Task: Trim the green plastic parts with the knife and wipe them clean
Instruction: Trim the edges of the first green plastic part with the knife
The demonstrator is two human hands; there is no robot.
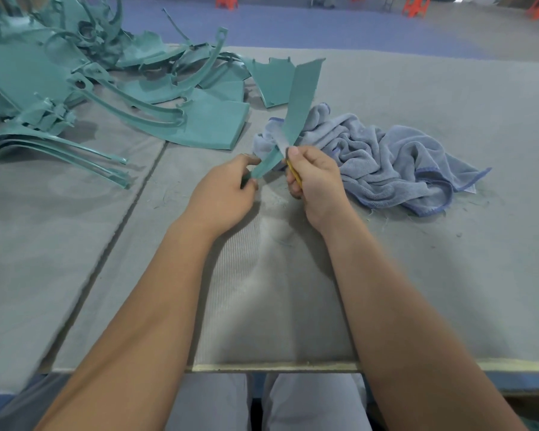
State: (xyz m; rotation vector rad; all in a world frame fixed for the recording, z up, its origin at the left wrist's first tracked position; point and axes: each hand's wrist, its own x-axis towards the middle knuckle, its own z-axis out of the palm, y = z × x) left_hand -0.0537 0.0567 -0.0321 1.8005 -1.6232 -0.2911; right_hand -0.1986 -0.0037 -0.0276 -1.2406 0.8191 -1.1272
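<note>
A long green plastic part (302,98) stands tilted up from the middle of the table, its wide end pointing away from me. My left hand (227,191) grips its narrow lower end. My right hand (311,181) holds a yellow-handled knife (294,174), with the thumb up near the part's edge. The blade itself is hidden or blurred against the part. A crumpled blue-grey towel (386,163) lies just behind and right of my right hand.
A big heap of green plastic parts (75,82) covers the table's far left, with flat pieces (212,122) reaching toward the centre. Grey felt (417,275) covers the table, with a seam (122,231) running diagonally on the left. Thin shavings lie around my hands.
</note>
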